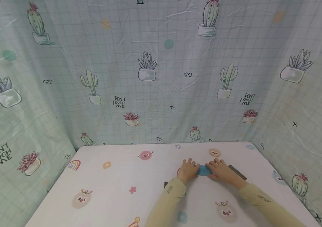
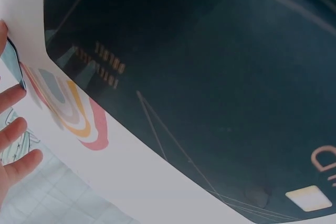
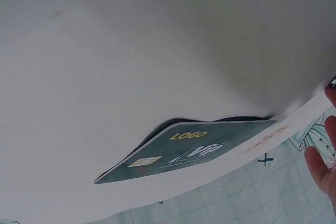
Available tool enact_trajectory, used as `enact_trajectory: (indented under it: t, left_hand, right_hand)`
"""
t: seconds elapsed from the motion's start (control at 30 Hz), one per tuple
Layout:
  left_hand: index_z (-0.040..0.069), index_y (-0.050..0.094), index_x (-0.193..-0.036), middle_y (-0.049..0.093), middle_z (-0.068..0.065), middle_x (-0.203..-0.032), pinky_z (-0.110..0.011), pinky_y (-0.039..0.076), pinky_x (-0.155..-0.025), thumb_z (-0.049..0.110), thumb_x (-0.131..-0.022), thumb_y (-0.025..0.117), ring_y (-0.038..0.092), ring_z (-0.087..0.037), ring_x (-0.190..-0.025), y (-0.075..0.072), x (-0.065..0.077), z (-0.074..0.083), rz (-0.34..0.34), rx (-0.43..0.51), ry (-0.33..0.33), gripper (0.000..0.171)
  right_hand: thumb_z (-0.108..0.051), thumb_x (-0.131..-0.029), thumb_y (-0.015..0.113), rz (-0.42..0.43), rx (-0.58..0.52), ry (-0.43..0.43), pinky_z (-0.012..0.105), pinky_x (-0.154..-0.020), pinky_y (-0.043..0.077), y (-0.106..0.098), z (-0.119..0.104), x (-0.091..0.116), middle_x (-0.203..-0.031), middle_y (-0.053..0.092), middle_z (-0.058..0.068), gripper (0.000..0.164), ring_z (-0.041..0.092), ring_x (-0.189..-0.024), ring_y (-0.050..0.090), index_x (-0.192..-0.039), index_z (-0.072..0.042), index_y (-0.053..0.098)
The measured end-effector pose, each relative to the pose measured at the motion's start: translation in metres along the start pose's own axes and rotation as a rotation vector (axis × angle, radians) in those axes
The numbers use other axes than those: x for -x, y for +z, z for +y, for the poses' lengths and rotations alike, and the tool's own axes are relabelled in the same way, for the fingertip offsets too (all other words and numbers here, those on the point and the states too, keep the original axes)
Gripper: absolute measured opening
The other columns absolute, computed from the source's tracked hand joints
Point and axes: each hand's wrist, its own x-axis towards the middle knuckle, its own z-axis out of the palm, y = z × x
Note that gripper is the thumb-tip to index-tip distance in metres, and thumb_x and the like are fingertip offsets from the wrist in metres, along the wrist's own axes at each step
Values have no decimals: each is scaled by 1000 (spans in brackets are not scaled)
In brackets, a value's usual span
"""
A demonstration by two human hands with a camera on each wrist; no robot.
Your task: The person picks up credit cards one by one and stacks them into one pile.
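Note:
A small blue card (image 1: 204,170) is between the two hands, close over the white table. My left hand (image 1: 187,171) pinches its left end, with the other fingers spread beyond it. At its right end my right hand (image 1: 220,171) grips the card, covering that edge. In the left wrist view a large dark card (image 2: 210,77) with a gold chip fills most of the picture; in the head view the left sleeve partly hides it. Beside the right hand lies a second dark card (image 3: 194,150), printed "LOGO" and "Vip".
The white table (image 1: 107,179) carries printed smiling faces, stars and a rainbow. A cactus-patterned curtain (image 1: 161,94) hangs behind the table and along both sides. Tan sleeves (image 1: 168,201) cover the forearms.

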Motion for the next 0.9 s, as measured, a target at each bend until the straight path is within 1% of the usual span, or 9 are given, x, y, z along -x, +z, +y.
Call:
enact_trajectory:
  t: [0.07, 0.1, 0.13, 0.23, 0.33, 0.5, 0.63, 0.73, 0.9]
  left_hand:
    - [30, 49, -119, 57, 11, -112, -27, 40, -83, 54, -79, 52, 46, -10, -104, 1, 0, 0, 0, 1, 0, 46]
    - [30, 49, -119, 57, 11, -112, -27, 40, -82, 54, -79, 52, 46, -10, -104, 1, 0, 1, 1, 3, 0, 46]
    - [30, 49, -119, 57, 11, -112, -27, 40, -82, 54, -79, 52, 46, -10, -104, 1, 0, 1, 2, 3, -1, 47]
    - [29, 49, -119, 57, 10, -113, -28, 41, -83, 55, -79, 52, 47, -10, -105, 2, 0, 1, 4, 11, 0, 47]
    - [28, 49, -119, 56, 9, -114, -29, 41, -84, 55, -80, 52, 47, -11, -105, 2, 0, 2, 8, 29, -1, 48]
    - [26, 48, -123, 53, 6, -115, -28, 42, -83, 55, -79, 53, 45, -12, -106, 3, -1, 1, 12, 25, -1, 52]
    - [22, 47, -125, 50, 3, -116, -28, 42, -84, 56, -78, 54, 44, -13, -107, 2, -2, -1, 17, 22, 2, 58]
    - [20, 47, -124, 49, 2, -116, -28, 42, -86, 58, -78, 54, 43, -14, -108, 1, -3, -4, 15, 25, 8, 60]
    - [19, 51, -118, 49, 2, -113, -29, 42, -86, 60, -77, 54, 43, -14, -105, -1, -2, -7, 26, 34, 31, 58]
  right_hand:
    - [-41, -80, 60, -8, 22, -2, 38, -66, 40, -1, 0, 0, -91, 54, 2, 44, 17, -82, 43, -111, -10, 55]
    - [-38, -77, 64, -41, 16, 10, 40, -65, 40, -5, -3, -2, -90, 55, 4, 45, 19, -80, 43, -107, -6, 57]
    - [-37, -75, 65, -58, 27, 16, 39, -66, 41, -5, -3, -2, -91, 55, 4, 45, 19, -81, 44, -107, -6, 57]
    - [-37, -76, 64, -108, 42, 47, 40, -69, 42, -6, -5, -3, -95, 55, 4, 46, 20, -84, 45, -110, -7, 56]
    - [-37, -77, 63, -129, 34, 76, 43, -73, 43, -9, -6, -3, -100, 55, 6, 47, 23, -90, 46, -112, -6, 56]
    - [-38, -75, 64, -101, 24, 85, 46, -75, 43, -11, -8, -6, -101, 56, 7, 49, 25, -94, 48, -112, -6, 56]
    - [-39, -73, 66, -74, 58, 71, 44, -73, 43, -9, -7, -5, -100, 56, 6, 50, 24, -92, 47, -110, -6, 57]
    - [-39, -72, 67, -57, 66, 68, 43, -72, 43, -9, -7, -5, -99, 55, 6, 51, 23, -90, 47, -109, -6, 57]
    - [-39, -71, 67, -43, 50, 73, 42, -71, 42, -13, -10, -4, -98, 55, 6, 51, 23, -90, 47, -109, -6, 58]
